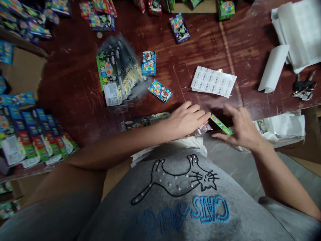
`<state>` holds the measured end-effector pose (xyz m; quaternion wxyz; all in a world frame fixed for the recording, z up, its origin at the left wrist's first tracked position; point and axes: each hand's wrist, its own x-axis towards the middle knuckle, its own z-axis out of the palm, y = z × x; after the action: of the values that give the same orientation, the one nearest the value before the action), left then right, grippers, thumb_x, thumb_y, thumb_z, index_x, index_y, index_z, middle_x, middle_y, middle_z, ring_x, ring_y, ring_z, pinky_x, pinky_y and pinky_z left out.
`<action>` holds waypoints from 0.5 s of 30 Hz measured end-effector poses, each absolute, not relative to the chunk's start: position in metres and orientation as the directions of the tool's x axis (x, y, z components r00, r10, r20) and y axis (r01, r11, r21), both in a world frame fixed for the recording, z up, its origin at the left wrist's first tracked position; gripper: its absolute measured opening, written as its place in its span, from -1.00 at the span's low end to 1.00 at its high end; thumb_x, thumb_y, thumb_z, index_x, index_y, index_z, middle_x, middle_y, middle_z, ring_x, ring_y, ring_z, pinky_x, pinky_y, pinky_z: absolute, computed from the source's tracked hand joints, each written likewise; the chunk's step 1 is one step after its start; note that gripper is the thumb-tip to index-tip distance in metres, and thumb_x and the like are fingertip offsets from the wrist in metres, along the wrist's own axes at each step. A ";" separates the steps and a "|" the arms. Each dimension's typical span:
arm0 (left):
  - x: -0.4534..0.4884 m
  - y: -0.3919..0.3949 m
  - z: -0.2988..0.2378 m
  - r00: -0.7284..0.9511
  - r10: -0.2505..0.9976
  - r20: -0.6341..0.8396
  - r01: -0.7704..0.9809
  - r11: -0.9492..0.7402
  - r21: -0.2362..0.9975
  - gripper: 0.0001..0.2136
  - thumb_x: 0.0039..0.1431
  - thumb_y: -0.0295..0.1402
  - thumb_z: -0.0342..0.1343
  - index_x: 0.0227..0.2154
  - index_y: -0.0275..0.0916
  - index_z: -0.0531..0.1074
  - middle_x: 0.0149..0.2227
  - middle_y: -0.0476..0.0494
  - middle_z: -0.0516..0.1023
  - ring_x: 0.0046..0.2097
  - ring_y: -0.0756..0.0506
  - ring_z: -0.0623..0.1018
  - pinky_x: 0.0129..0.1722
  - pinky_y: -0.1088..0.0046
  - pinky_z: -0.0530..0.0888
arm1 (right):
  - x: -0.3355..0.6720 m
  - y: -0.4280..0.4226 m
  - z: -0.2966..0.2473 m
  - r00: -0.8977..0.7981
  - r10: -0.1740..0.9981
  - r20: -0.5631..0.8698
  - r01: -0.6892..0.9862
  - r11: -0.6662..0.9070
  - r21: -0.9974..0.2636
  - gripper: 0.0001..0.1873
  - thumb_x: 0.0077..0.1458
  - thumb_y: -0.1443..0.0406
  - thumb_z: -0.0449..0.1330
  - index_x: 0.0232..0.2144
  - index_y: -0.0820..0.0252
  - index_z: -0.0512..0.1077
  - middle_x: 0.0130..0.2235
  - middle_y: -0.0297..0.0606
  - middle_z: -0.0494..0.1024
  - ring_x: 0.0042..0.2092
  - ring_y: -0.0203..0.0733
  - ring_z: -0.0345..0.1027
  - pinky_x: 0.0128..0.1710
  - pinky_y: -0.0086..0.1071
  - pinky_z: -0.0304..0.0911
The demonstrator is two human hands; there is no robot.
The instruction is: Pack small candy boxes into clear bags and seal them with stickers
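Observation:
My left hand [187,118] lies over a dark printed plastic bag [146,121] at the table's near edge. Its fingers are bent over the bag's right end, where clear film and a bit of red show; the thumb is hidden. Just right of those fingertips, a slim green box [221,124] slants at the bag's mouth. Around the box's right end is my right hand [242,129], slightly blurred, with thumb and fingers spread apart. Two small blue boxes, one upright [148,63] and one tilted [159,90], rest beyond my left hand.
A stack of printed bags [112,73] lies left of the blue boxes. Ahead are a purple box [179,28] and a sticker sheet [213,81]. White paper [298,33], a paper roll [274,68] and keys [304,87] sit right. Stacked box sets [35,137] fill the left edge.

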<state>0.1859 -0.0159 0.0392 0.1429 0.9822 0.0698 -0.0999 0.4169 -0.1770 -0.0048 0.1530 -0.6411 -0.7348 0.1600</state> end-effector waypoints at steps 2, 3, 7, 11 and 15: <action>0.184 -0.003 0.036 0.981 -0.014 -0.195 0.053 -0.941 0.334 -0.63 0.55 -0.45 -0.03 0.27 -0.14 0.50 0.25 -0.17 0.62 0.36 -0.22 0.44 0.27 0.17 0.32 | 0.425 -0.176 -0.004 -0.212 0.977 0.024 0.889 0.203 -0.410 0.18 0.21 -0.25 0.27 0.55 0.30 -0.02 0.27 0.23 0.46 0.14 0.33 0.38 0.09 0.14 0.35; 0.182 0.003 0.035 0.978 -0.041 -0.204 0.036 -0.932 0.361 -0.65 0.54 -0.44 -0.02 0.22 -0.10 0.54 0.29 -0.12 0.60 0.40 -0.21 0.40 0.31 0.16 0.31 | 0.426 -0.175 -0.004 -0.254 0.967 0.010 0.887 0.237 -0.396 0.08 0.28 -0.17 0.25 0.56 0.24 -0.04 0.31 0.21 0.43 0.17 0.32 0.38 0.10 0.14 0.35; 0.173 0.008 0.034 0.974 0.064 -0.219 0.152 -0.897 0.415 -0.57 0.47 -0.39 0.06 0.34 -0.09 0.45 0.53 -0.09 0.28 0.54 -0.23 0.21 0.49 0.10 0.18 | 0.412 -0.166 -0.003 -0.153 0.988 -0.014 0.929 0.140 -0.343 -0.20 0.35 0.17 0.17 0.53 0.19 0.07 0.36 0.18 0.41 0.23 0.34 0.39 0.12 0.17 0.36; 0.167 -0.005 0.030 0.927 0.342 -0.150 0.373 -0.827 0.420 -0.08 0.16 -0.09 0.40 0.49 -0.35 0.18 0.50 -0.48 0.22 0.47 -0.46 0.24 0.47 -0.08 0.21 | 0.394 -0.164 0.004 -0.021 0.998 -0.055 0.943 0.002 -0.334 0.04 0.25 0.01 0.27 0.56 0.32 -0.05 0.39 0.32 0.31 0.33 0.49 0.31 0.15 0.28 0.39; 0.170 -0.012 0.021 0.902 0.381 -0.206 0.433 -0.794 0.427 -0.08 0.23 -0.16 0.31 0.52 -0.40 0.04 0.37 -0.51 0.35 0.32 -0.46 0.37 0.35 -0.05 0.32 | 0.408 -0.166 0.013 -0.194 0.975 -0.108 0.898 0.132 -0.420 0.41 0.07 -0.23 0.40 0.61 0.26 -0.23 0.51 0.29 0.17 0.38 0.54 0.25 0.24 0.33 0.36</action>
<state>0.1698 -0.0125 0.0215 0.2384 0.9455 0.2151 -0.0547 0.4079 -0.1657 0.0126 0.0962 -0.6274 -0.7463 0.2006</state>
